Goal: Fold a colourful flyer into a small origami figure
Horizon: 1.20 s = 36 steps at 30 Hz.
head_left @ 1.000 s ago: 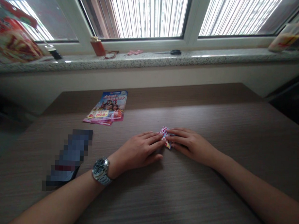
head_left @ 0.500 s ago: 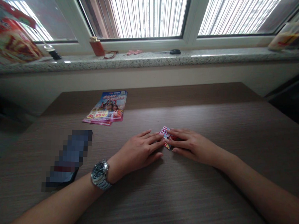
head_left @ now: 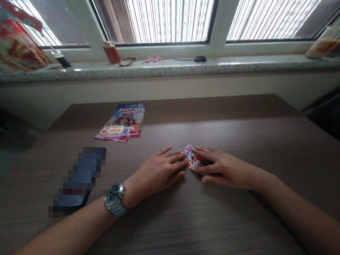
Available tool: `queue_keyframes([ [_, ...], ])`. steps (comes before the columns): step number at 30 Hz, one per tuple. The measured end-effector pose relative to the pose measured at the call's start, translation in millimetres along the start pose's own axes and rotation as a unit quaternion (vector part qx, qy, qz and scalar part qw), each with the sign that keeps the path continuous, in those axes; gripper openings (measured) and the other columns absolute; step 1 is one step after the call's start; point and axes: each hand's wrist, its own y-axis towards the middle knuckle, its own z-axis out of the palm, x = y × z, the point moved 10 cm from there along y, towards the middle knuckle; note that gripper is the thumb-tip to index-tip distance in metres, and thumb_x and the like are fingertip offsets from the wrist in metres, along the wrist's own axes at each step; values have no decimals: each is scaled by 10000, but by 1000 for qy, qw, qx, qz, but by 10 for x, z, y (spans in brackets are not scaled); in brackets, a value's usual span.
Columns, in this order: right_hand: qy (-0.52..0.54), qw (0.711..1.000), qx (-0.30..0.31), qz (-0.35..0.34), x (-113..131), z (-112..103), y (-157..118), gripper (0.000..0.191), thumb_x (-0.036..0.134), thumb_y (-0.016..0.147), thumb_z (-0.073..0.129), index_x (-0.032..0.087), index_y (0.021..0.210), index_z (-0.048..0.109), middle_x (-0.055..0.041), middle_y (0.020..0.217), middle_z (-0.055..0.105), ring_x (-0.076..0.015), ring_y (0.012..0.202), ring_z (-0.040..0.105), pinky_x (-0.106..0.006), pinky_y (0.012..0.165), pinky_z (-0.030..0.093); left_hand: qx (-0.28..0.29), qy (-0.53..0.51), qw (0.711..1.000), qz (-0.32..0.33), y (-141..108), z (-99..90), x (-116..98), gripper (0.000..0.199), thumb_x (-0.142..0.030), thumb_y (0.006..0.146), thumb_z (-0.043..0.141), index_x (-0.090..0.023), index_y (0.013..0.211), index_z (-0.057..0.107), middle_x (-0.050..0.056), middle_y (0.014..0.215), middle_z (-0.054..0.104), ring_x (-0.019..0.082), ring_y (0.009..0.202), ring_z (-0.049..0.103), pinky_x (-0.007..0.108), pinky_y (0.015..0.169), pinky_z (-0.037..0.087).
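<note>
A small folded piece of printed paper, red, white and blue, lies on the brown table between my two hands. My left hand, with a metal watch on its wrist, rests palm down with fingers spread, its fingertips on the paper's left edge. From the right, my right hand lies flat with its fingers apart, touching the paper's right side and lower edge. Parts of the paper are hidden under the fingers of both hands.
A stack of colourful flyers lies at the back left. Nearer is a blurred-out phone. The stone windowsill holds a red lighter-like case, pink pieces, black-handled scissors and food packages.
My right hand has shifted slightly; its thumb and index finger have moved apart, and more of the paper's printed surface shows. My left hand has barely moved.
</note>
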Motion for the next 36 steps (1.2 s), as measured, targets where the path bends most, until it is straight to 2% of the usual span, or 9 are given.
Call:
queue_keyframes([
  [7,7,1000,24,7,-33,57,-31,378,334,939,686,339,1317,674,-50,1659,286,-305,1483,359,-508,1212,329,-3,19,1000,17,-1,15,-37,394,-330,1032,504,-201,1400,562,97,1476,562,241,1355,545,462,1205,369],
  [10,27,999,-2,33,-92,51,-24,394,329,965,645,295,1357,633,-82,1601,417,-272,1469,399,-489,1205,353,-9,24,999,29,3,20,-65,389,-326,1035,493,-179,1388,561,105,1469,566,251,1351,547,456,1198,382],
  [13,53,994,-48,76,-189,36,2,364,284,1009,568,244,1369,601,-110,1455,588,-238,1362,538,-433,1130,459,-7,24,999,38,4,39,-83,414,-353,1031,500,-159,1392,550,120,1468,564,262,1354,541,455,1200,380],
  [16,33,993,-71,92,-220,59,39,304,274,1027,531,240,1307,645,-112,1380,634,-239,1274,596,-422,1069,501,-6,22,999,40,3,39,-93,442,-379,1025,509,-148,1401,536,133,1463,563,271,1352,540,457,1206,371],
  [21,-47,993,-62,92,-198,80,76,337,296,1026,519,257,1339,639,-120,1421,584,-281,1262,581,-472,1053,495,-3,27,999,47,-2,23,-128,477,-428,1018,516,-206,1440,502,123,1476,542,296,1367,519,488,1193,380],
  [31,-142,981,-26,132,-330,135,92,411,322,1056,438,256,1447,547,-107,1528,498,-315,1340,491,-520,1094,448,8,35,999,36,-16,21,-136,512,-428,1010,528,-250,1485,457,119,1506,496,322,1384,486,514,1184,383],
  [36,-168,975,-11,147,-356,167,105,441,356,1062,413,268,1485,501,-87,1568,463,-320,1346,493,-523,1086,451,13,21,999,28,-11,11,-125,483,-420,1017,514,-262,1472,475,120,1517,479,312,1375,497,505,1173,397],
])
